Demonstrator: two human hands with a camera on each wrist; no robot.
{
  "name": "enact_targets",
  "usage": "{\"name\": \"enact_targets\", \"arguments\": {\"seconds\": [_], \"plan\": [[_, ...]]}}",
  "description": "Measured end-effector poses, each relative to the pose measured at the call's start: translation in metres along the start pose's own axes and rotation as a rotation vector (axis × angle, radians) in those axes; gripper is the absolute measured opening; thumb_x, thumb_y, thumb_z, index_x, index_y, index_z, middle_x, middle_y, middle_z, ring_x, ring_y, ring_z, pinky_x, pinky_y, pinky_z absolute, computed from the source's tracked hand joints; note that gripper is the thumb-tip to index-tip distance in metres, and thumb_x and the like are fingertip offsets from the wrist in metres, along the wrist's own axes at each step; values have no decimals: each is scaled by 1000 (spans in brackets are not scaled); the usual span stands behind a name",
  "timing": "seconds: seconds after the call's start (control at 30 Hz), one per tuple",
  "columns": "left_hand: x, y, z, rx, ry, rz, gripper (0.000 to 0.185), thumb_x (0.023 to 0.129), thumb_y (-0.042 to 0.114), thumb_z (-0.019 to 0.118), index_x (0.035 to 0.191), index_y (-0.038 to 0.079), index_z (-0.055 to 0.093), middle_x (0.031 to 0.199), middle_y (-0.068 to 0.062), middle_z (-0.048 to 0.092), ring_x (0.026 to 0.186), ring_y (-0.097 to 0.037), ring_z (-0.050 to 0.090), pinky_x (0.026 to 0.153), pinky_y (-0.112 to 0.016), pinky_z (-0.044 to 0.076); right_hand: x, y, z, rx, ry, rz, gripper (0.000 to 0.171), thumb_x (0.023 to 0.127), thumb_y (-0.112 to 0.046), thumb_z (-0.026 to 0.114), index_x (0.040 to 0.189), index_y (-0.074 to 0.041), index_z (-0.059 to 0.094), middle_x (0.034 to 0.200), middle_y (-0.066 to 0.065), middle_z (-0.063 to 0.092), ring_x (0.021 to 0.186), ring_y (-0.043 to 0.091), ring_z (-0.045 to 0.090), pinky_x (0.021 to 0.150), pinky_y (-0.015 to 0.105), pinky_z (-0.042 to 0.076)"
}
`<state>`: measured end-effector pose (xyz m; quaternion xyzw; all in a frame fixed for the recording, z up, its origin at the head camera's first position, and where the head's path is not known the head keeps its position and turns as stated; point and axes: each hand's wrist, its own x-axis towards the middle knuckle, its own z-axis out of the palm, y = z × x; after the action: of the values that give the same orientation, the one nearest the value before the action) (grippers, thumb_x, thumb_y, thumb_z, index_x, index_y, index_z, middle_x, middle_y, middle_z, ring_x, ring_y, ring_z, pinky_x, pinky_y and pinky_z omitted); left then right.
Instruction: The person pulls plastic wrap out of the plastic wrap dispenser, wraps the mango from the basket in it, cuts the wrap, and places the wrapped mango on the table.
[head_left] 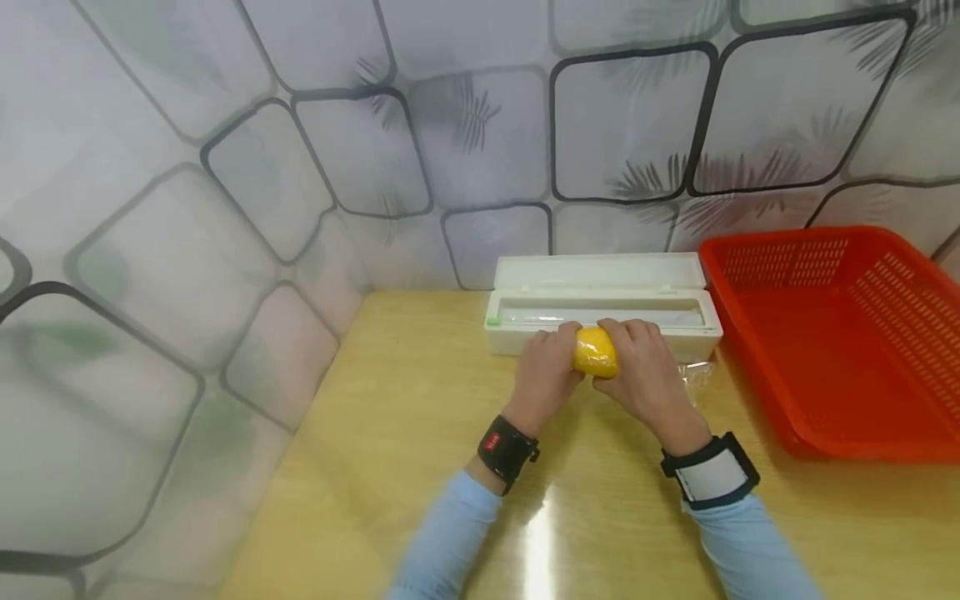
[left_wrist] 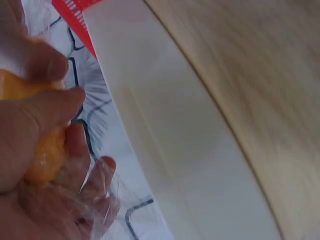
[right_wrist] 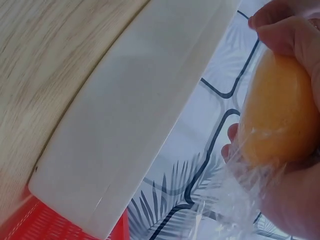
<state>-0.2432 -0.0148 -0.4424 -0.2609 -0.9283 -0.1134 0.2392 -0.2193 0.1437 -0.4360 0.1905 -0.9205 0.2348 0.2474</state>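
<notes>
A yellow fruit [head_left: 596, 352] wrapped in clear cling film is held between both hands just in front of a white cling-film dispenser box [head_left: 600, 305]. My left hand [head_left: 546, 375] grips its left side and my right hand [head_left: 639, 375] grips its right side. In the left wrist view the fruit [left_wrist: 42, 150] shows orange-yellow under curled fingers, with film [left_wrist: 100, 200] trailing over them. The right wrist view shows the fruit [right_wrist: 277, 120] with loose film [right_wrist: 235, 200] hanging below it. The dispenser box [right_wrist: 145, 115] stands open, its lid tipped back against the wall.
A large red plastic basket [head_left: 840, 333] stands at the right on the wooden table [head_left: 420, 450]. A crumpled bit of clear film [head_left: 696, 375] lies beside the right hand. A patterned wall [head_left: 300, 167] closes the back and left.
</notes>
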Motion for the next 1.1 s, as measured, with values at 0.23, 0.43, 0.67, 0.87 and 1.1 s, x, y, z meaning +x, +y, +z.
{"name": "enact_targets", "arguments": {"seconds": [0.23,0.43,0.67,0.87,1.1], "plan": [[-4,16,6,-230,119,-109,54,74,5,81,121,1,55,109,-9,66,91,-22,64,82,-30,54,-4,-4,-2,-34,99,-16,74,57,-7,95,120,4,57,103,28,60,91,42,55,80,51,47],[-4,28,3,-451,134,-239,56,71,-9,74,122,-1,53,111,-14,64,98,-25,65,88,-30,54,-5,-9,-5,-55,142,-3,74,57,-12,96,119,3,58,102,30,60,91,44,56,79,52,47],[0,14,-11,-718,-16,-285,74,72,-17,64,139,1,40,119,-20,64,98,-23,63,85,-27,53,0,-17,-4,-24,152,40,75,58,-14,96,121,3,58,103,29,60,90,44,56,79,52,48],[2,-5,-25,-1012,-244,-260,83,77,-9,63,149,11,28,136,-18,52,93,-19,57,73,-25,52,1,-19,-2,-28,115,88,75,62,-22,95,122,3,57,103,28,60,89,43,56,79,50,49],[3,-10,-32,-1115,-250,-253,61,91,23,71,144,12,41,131,-8,54,95,-17,58,77,-27,53,-2,-27,-8,12,22,183,72,69,-15,88,128,3,52,111,27,57,89,38,57,78,51,56]]}}
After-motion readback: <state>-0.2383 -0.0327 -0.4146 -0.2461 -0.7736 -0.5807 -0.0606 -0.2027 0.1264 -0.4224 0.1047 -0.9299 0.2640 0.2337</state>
